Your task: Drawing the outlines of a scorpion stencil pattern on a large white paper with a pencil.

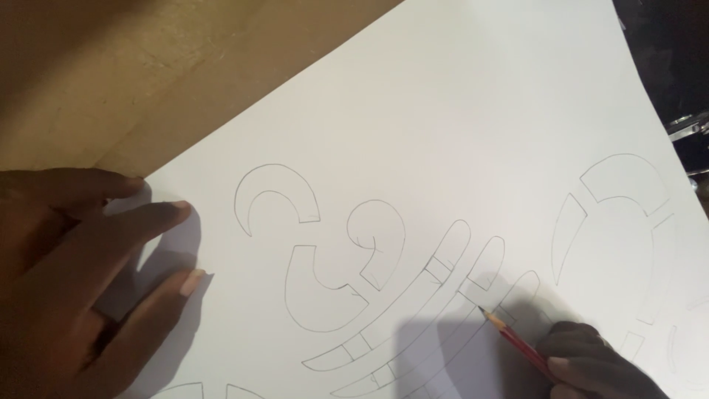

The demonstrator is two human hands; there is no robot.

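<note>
Fingers point(572, 366) pinch a red pencil point(517, 341) — left hand point(66, 281) splayed flat on paper point(458, 111).

paper point(458, 125) on table point(111, 66) — left hand point(66, 281) at its left, pencil point(509, 336) right.

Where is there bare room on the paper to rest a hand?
The upper paper is blank, between the table edge and the curved outlines. Lower down it is crowded: the left hand presses the left side, and the right hand holds a red pencil over the lines.
</note>
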